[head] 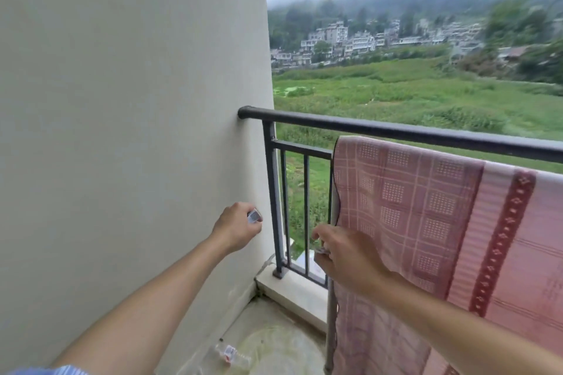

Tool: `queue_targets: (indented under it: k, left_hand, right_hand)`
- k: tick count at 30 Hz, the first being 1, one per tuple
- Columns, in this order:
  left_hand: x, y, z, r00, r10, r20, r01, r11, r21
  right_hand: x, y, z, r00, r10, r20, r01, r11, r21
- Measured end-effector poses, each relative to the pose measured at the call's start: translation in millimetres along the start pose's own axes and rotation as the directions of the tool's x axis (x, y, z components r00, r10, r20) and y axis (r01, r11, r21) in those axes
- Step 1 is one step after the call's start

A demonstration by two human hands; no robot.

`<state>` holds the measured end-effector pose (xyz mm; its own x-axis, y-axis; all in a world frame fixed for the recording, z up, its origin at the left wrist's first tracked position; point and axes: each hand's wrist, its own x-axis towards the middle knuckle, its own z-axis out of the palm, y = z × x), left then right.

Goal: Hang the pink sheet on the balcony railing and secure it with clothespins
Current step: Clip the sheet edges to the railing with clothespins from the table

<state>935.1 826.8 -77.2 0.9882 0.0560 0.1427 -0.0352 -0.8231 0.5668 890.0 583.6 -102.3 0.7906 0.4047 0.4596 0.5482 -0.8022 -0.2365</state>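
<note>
Pink sheet (411, 207) drapes railing (396, 131); left hand (236, 227) grips clothespin (254, 217), markings blurred.

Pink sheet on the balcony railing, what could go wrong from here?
1. No pin shows on the pink sheet yet; it might slide off the railing.
2. The left hand pinches a clothespin beside the open bars; fumbled, it could fall through.
3. The right hand also grips a small object, so steadying the sheet's edge may be awkward.

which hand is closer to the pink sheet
The right hand, at the left edge of the pink sheet; the left hand, pinching a clothespin, is by the wall.
</note>
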Motion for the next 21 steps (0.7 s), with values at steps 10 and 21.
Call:
queue_targets:
  k: [10,21]
  left_hand:
    - [128.6,66.9,19.9,0.814,0.526,0.246,-0.293,0.738,-0.608]
    - [142.6,126.4,24.5,0.436,0.746,0.505,-0.016,0.567,-0.824]
  right_hand:
    - [27.9,-37.2,-4.6,0.877,0.367,-0.309,-0.452,0.849,-0.274]
    - [88.1,-50.4,-125.2,0.833,0.334,-0.442,-0.529,0.715,-0.457]
